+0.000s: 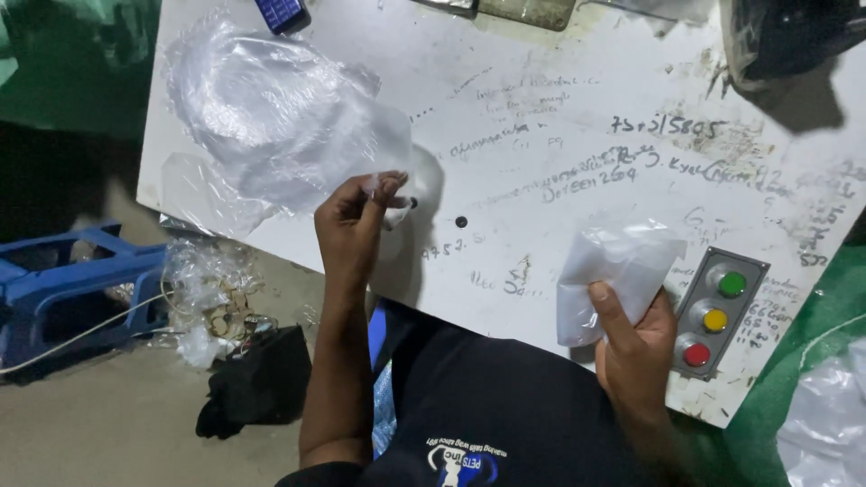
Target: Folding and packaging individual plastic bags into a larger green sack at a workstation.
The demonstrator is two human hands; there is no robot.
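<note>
While both hands work over the white desk (541, 108), head view:
L hand (354, 221): fingertips pinched shut on clear film edge, prob. to peel one off the plastic bag pile (271, 117).
R hand (636, 347): thumb clamps a small clear bag (613, 271), kept flat near button panel (722, 309).

A white table (559, 108), scuffed and covered in handwritten scribbles, carries the things. At ten o'clock on it lies a heap of clear plastic bags (271, 117). At four o'clock a grey button panel (719, 311) sits set into the surface, with green, yellow and red buttons. A blue object (280, 13) rests at the eleven o'clock edge.
</note>
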